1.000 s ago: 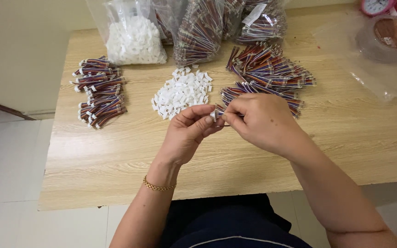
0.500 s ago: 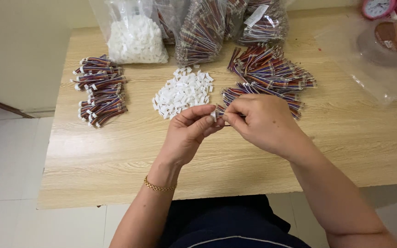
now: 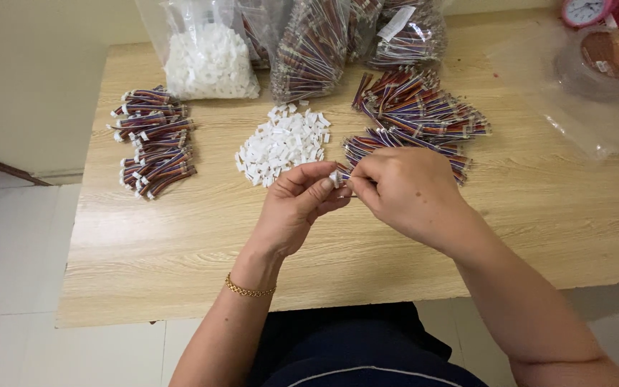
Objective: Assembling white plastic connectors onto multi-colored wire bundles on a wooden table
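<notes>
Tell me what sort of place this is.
Probably a home table used for piecework assembly, not a factory line. A plain wooden table on a tiled floor holds a heap of small white plastic connectors, bundles of coloured wires, and clear bags of the same parts.

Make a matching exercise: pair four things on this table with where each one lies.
Things:
1. loose white plugs
2. bag of white plugs
3. small pile of wire bundles
4. pink clock

Places:
A. far right corner
B. left side of the table
C. middle, just beyond the hands
D. far edge, left of the bagged wires

Pairs: 1-C, 2-D, 3-B, 4-A
</notes>
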